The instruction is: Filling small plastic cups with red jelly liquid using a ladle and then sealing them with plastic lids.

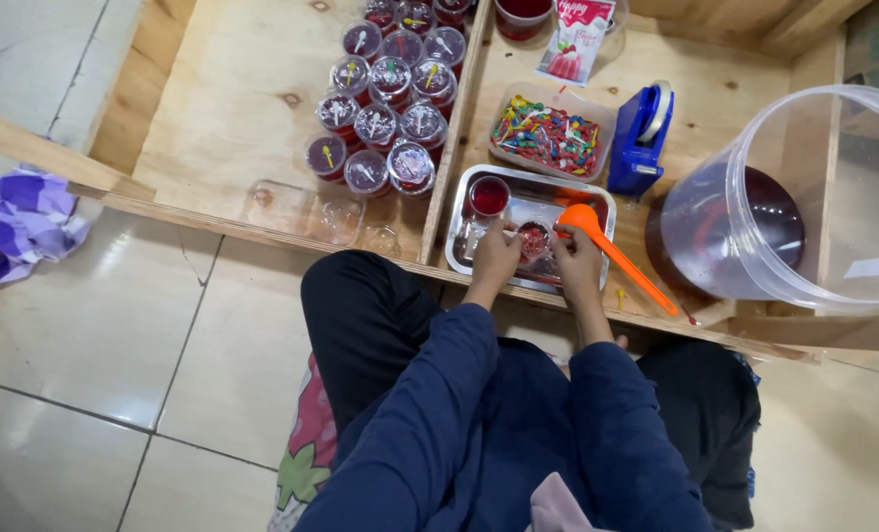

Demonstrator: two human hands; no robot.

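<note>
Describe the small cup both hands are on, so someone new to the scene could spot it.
Find the metal tray at the near edge of the wooden table, left of the big clear bucket. The left hand and right hand meet around a small clear cup of red stuff in the tray. Unlike the other filled cup behind it, hands touch it.

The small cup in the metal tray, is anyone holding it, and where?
Both hands are on the small cup: left hand at its left side, right hand at its right. The exact finger grip cannot be told.
</note>
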